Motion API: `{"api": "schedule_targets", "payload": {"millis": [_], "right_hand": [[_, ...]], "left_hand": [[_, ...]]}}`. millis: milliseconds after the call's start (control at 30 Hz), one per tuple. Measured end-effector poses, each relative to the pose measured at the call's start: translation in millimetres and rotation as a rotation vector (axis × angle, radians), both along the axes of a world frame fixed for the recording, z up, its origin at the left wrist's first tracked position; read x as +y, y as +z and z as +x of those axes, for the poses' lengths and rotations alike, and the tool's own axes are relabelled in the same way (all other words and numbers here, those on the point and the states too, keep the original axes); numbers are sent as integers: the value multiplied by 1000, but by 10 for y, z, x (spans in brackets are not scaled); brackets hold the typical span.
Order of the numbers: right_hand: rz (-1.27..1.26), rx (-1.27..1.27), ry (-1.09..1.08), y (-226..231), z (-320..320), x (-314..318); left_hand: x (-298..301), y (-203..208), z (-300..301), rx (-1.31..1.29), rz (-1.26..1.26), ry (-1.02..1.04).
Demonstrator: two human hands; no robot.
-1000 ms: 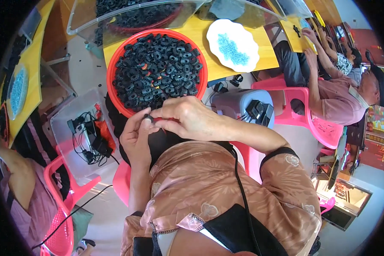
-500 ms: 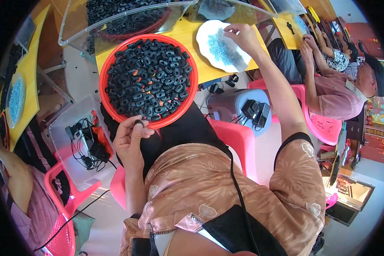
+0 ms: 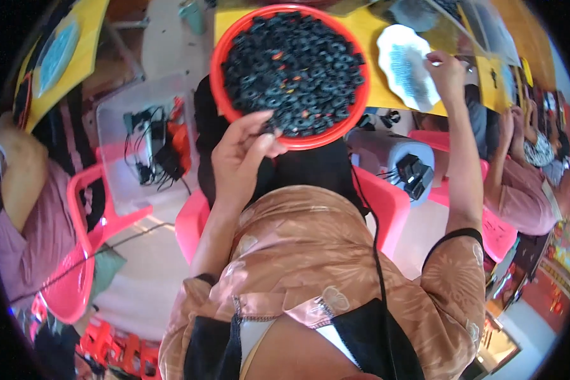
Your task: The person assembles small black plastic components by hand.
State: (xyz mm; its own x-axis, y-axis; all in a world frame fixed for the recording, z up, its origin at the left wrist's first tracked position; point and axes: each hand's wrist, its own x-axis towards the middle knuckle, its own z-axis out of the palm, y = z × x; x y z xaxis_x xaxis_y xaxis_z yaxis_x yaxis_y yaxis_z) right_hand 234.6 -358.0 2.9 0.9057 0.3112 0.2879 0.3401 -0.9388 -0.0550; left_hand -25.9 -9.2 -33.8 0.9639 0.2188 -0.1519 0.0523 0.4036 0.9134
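Note:
A red round basin point(image 3: 218, 82), heaped with small black plastic pieces point(image 3: 291, 69), rests at my lap against the yellow table. My left hand point(image 3: 240, 155) is at its near left rim, thumb and fingers closed around one small black piece. The fingertips are partly blurred against the heap. To the right, on the table, lies a white scalloped plate point(image 3: 391, 37) spread with tiny pale-blue bits point(image 3: 406, 63). My right hand point(image 3: 448, 77) hovers over the plate's right edge, fingertips pinched together. Whatever they hold is too small to make out.
A clear plastic bin point(image 3: 114, 133) with cables and adapters stands on the floor at left. Under the table at right is a grey container point(image 3: 377, 149) topped with black adapters point(image 3: 413, 177). Co-workers sit on both sides, on pink chairs point(image 3: 76, 285).
The view has shifted, so the basin and plate appear farther right and higher. My left fingers have moved over the basin's rim; my right hand has drawn toward the plate's right edge.

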Motion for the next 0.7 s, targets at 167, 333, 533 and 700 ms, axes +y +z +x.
{"api": "schedule_targets", "payload": {"millis": [167, 333, 533, 700], "right_hand": [[309, 202, 7, 381, -616, 731], [838, 874, 318, 448, -1439, 1548], [1001, 1181, 385, 291, -1637, 1903], [993, 1174, 386, 228, -1668, 1897]], "left_hand": [[40, -31, -61, -15, -1, 6], [43, -14, -63, -18, 64, -39], [2, -54, -63, -44, -47, -87], [8, -34, -78, -26, 18, -106]]}}
